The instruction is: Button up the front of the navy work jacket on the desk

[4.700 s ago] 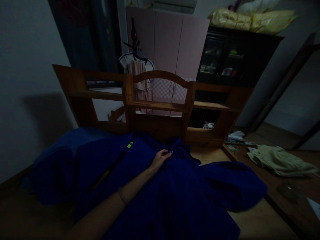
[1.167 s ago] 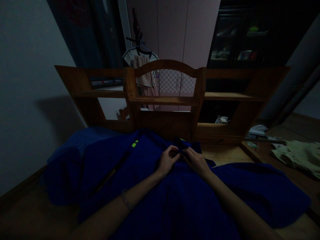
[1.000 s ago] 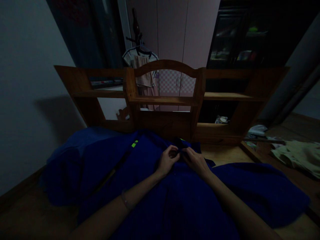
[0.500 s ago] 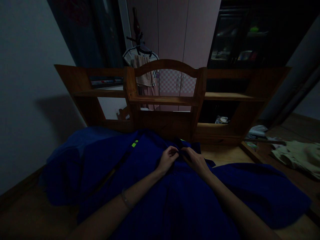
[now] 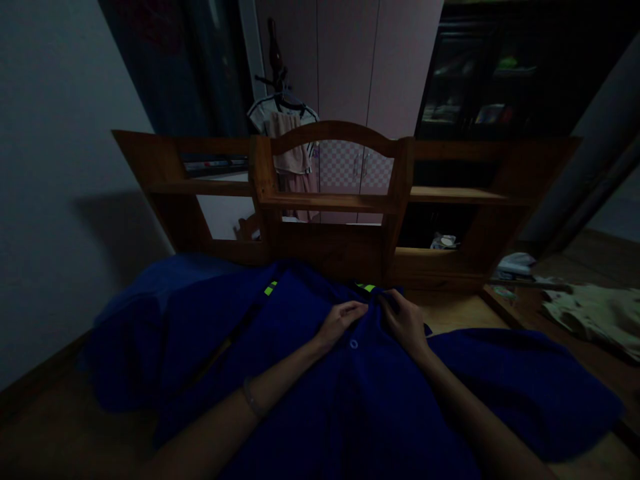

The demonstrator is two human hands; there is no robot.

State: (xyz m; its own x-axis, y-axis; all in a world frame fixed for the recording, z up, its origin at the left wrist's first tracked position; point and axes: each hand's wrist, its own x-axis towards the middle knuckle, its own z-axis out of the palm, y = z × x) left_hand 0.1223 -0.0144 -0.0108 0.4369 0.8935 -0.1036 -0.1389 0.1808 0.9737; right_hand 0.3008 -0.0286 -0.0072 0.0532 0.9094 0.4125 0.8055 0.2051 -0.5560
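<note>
A dark blue jacket [image 5: 295, 320] lies spread out before me, its sleeves out to both sides. Small yellow-green strips mark its chest, and a round button [image 5: 354, 344] shows on the front below my fingers. My left hand [image 5: 343, 321] has its fingers pressed together on the front edge, thumb and fingertips gripping the cloth. Just to the right, my right hand [image 5: 407, 321] is curled, pinching the jacket's front near the collar. Its fingertips are partly hidden in the dark fold.
A wooden headboard with shelves [image 5: 330, 200] rises just beyond the jacket. Blue bedding [image 5: 175, 270] lies at left by the wall. Behind stand a pink wardrobe [image 5: 345, 67], a coat rack with clothes [image 5: 287, 133] and a dark cabinet [image 5: 475, 80]. Pale cloth [image 5: 595, 310] lies at right.
My hands have moved apart, the right one shifting to the right. The button and more of the yellow-green strip on the right now show.
</note>
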